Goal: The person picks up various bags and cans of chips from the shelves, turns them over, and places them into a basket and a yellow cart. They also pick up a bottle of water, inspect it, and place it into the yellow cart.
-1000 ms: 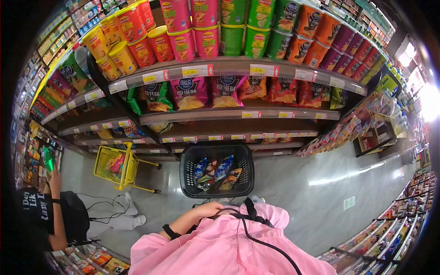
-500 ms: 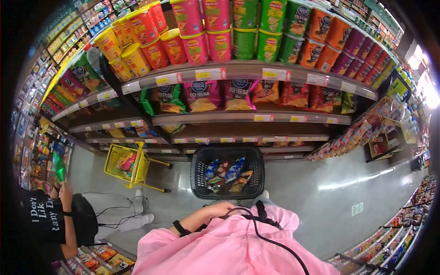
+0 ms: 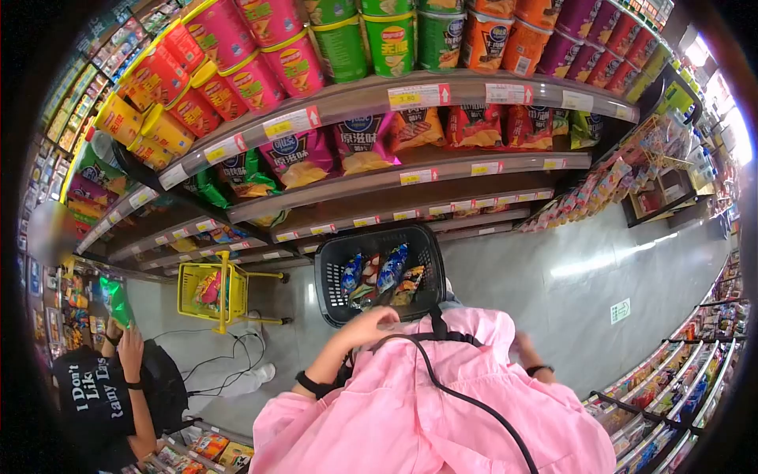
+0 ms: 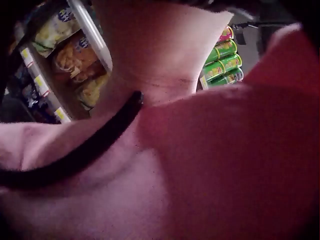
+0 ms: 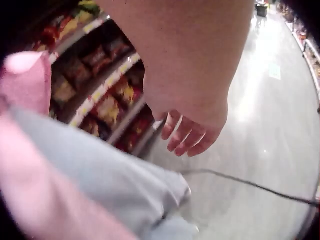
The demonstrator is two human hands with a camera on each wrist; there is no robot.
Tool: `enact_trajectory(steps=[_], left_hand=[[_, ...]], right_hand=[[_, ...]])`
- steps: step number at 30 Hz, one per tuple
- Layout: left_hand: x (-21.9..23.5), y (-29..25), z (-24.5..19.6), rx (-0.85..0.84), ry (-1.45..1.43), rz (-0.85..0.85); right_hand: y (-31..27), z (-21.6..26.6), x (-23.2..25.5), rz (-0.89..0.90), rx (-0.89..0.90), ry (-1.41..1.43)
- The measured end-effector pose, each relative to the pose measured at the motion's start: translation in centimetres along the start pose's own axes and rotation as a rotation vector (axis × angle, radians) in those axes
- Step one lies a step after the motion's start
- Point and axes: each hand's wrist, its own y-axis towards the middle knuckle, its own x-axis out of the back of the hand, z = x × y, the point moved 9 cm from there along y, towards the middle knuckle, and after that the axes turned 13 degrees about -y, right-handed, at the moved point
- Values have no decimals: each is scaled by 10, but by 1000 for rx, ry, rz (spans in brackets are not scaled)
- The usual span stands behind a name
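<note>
My left hand (image 3: 369,327) is at the waist, its fingers loosely bent beside the front of the pink shirt (image 3: 426,387) and near a black cable (image 3: 442,387). In the left wrist view its wrist and back fill the upper middle, and the fingers are out of sight. My right hand (image 5: 187,132) hangs at my right side over the floor with relaxed fingers and nothing in them; the head view shows it partly behind the shirt. Just ahead of me stands a black shopping basket (image 3: 322,272) with several snack packets (image 3: 392,267) inside.
Shelves (image 3: 347,83) ahead carry chip tubs (image 3: 339,51) and chip bags (image 3: 363,142). A yellow cart (image 3: 223,292) stands left of the basket. At far left another person (image 3: 130,387) holds a green packet (image 3: 115,300). Grey floor (image 3: 545,292) stretches right, toward a rack (image 3: 671,387).
My left hand has lifted from the shirt front toward the basket. My right hand has come into view at the right. The head view has turned and tilted, so the shelves appear slanted.
</note>
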Motion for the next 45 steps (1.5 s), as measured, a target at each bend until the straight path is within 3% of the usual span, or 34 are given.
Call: enact_trajectory(steps=[3,4,5,6,7,10,11,12,13,15,16,18,19,21,22,25,28,32,34,36,37,39,41,43,45], left_hand=[[24,29,-33,-81,271,-20],[34,42,-38,-33,279,-44],[46,54,-49,-91,295,-100],[55,67,-63,-117,313,-108],[64,81,-81,-142,332,-116],[89,122,-137,-276,286,-193],[98,137,-153,-345,277,-227],[109,153,-161,-285,145,-269],[119,168,-168,-226,13,-311],[154,205,-154,-351,-78,-466],[168,216,-152,-298,-16,-540],[193,231,-150,-192,106,-688],[199,239,-135,-169,-59,-717],[205,253,-110,-133,-389,-769],[202,255,-103,-36,-466,-768],[209,278,-67,60,-539,-775],[212,279,-79,-34,-537,-857],[196,261,-121,-253,-553,-859],[167,244,-157,-231,-601,-796],[143,238,-166,-282,-497,-792],[134,233,-165,-328,-360,-818],[100,224,-162,-342,-507,-734],[74,207,-153,-251,-597,-724],[57,199,-134,-187,-549,-692],[50,202,-82,-123,-485,-695]], right_hand=[[37,114,85,-28,139,535],[49,152,107,-65,160,568],[50,203,124,-65,210,551],[47,262,141,-48,335,317],[53,311,146,-12,448,273],[11,450,149,112,750,347],[-23,497,149,137,834,229],[-35,524,141,213,788,248],[-18,553,131,179,1065,210],[-27,600,122,84,1168,200],[-25,616,113,77,1196,238],[-9,647,100,-142,1333,127],[-13,658,97,-255,1399,71],[18,663,72,157,1047,299],[27,659,56,355,849,395],[42,665,36,550,685,451],[21,670,40,581,757,390],[-17,662,79,468,838,476],[-5,652,82,468,788,453],[-16,635,94,547,930,574],[-28,624,103,566,906,513],[-51,600,118,556,893,452],[-51,574,125,488,957,437],[-43,545,122,412,1052,415],[-46,519,107,461,1085,416]])
